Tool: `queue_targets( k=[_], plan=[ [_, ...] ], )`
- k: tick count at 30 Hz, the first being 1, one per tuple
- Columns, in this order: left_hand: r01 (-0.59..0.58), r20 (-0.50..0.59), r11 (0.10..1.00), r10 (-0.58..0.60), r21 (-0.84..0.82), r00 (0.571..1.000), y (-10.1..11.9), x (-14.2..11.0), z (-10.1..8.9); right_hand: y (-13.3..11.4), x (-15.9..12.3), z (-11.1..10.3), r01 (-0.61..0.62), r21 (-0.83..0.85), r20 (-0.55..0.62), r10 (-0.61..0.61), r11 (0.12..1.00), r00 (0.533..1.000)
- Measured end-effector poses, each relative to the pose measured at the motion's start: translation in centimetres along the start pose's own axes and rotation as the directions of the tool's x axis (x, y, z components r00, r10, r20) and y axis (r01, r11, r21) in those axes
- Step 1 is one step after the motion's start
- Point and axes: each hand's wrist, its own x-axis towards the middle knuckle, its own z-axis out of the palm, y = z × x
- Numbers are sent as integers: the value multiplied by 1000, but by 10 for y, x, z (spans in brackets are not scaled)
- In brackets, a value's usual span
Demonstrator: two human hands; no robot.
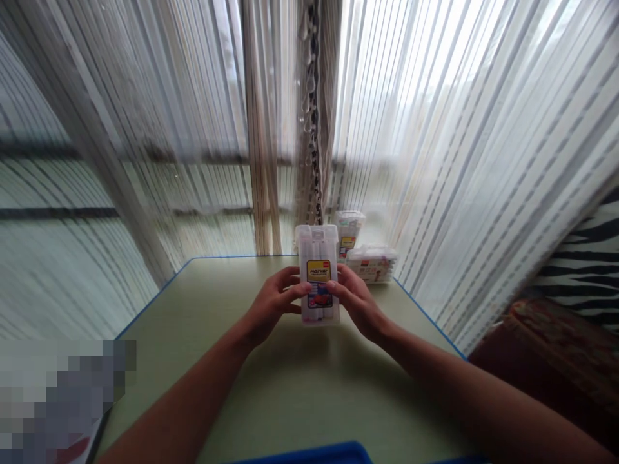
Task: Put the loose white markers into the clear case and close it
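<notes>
Between my two hands is a clear plastic marker case, upright, with pale markers inside and a yellow and blue label facing me. My left hand grips its left side, thumb on the front and fingers reaching behind. On the other side my right hand holds it the same way, thumb at the label's edge. A shadow lies on the tabletop below the case, and its base appears slightly raised. The fingertips behind the case are hidden.
Behind my right hand stand another upright marker case and a lower white box. The pale green table has a blue edge. Striped string curtains hang behind it. A blue object shows at the near edge.
</notes>
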Motion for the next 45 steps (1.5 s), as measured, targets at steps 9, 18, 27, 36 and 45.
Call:
queue_targets(
  k=[9, 18, 27, 36, 45],
  plan=[
    [-10, -75, 1000, 11, 6, 997, 0, 0, 3, 2, -4, -3, 56, -391, -71, -91, 918, 993],
    [-52, -186, 999, 53, 12, 981, -1, -2, 12, 0, -11, 10, 102, -673, -40, -173, 732, 984],
    [-68, -144, 997, 63, -34, 988, -5, 0, 14, -3, -12, 14, 99, -689, -78, -210, 718, 975],
    [-59, -38, 995, 56, -83, 998, -3, 1, 10, -3, -13, 16, 119, -696, -61, -223, 708, 973],
    [-71, -31, 993, 69, -91, 997, -1, -1, 4, 3, -15, 11, 87, -478, -17, -108, 874, 994]
  ],
)
